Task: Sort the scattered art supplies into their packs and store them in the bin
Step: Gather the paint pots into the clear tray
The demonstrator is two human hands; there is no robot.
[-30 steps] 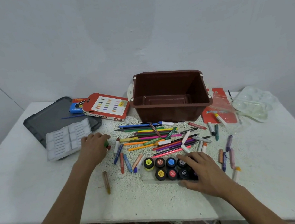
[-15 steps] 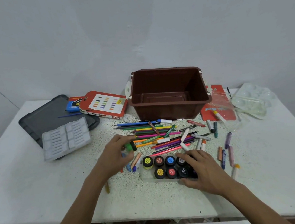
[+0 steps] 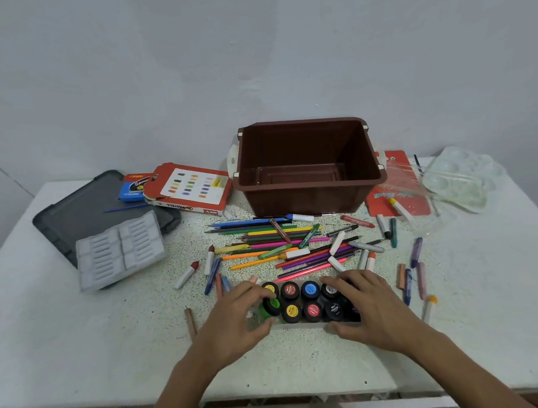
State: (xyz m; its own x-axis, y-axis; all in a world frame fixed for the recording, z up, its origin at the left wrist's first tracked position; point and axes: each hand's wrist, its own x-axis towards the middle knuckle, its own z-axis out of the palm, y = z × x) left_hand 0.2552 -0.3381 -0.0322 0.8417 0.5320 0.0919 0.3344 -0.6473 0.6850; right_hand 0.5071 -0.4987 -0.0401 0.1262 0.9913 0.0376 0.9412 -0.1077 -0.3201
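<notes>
**Clerk:** Two hands listed, one pot in transit. Item one?

**Keeper:** Green paint pot (image 3: 270, 307): black cap with a green disc, green body showing below it. The left hand (image 3: 237, 321) has thumb and fingers curled round it. It lies at 1 o'clock from that hand's middle, over the near-left corner of the paint-pot pack (image 3: 295, 327). It is tilted, cap toward 1 o'clock and base toward 7. In my judgement it is not yet seated.

**Clerk:** Item two, the pack?

**Keeper:** Clear tray with its long axis running 9 to 3 o'clock and two rows of black-capped pots. Yellow, red and blue discs are visible, and the right end is hidden. The right hand (image 3: 370, 309) clasps that end, fingers curved over the caps and thumb at the near wall. It serves as the steadying hand, and the left hand is nearer the open corner.

**Clerk:** What does the next move turn on?

**Keeper:** Probably on righting the pot and pressing it down toward 1 o'clock into that corner cell.

**Clerk:** Remaining stock?

**Keeper:** Brown bin (image 3: 310, 195), nothing seen inside, at 12 o'clock of the pack. Loose pencils and markers (image 3: 276, 246) lie between the two. A moulded pastel tray (image 3: 120, 251) and a red pastel box (image 3: 188, 187) sit at 10 and 11 o'clock. Stray crayons (image 3: 415, 251) are at 2 o'clock on the surface (image 3: 75, 343).
</notes>
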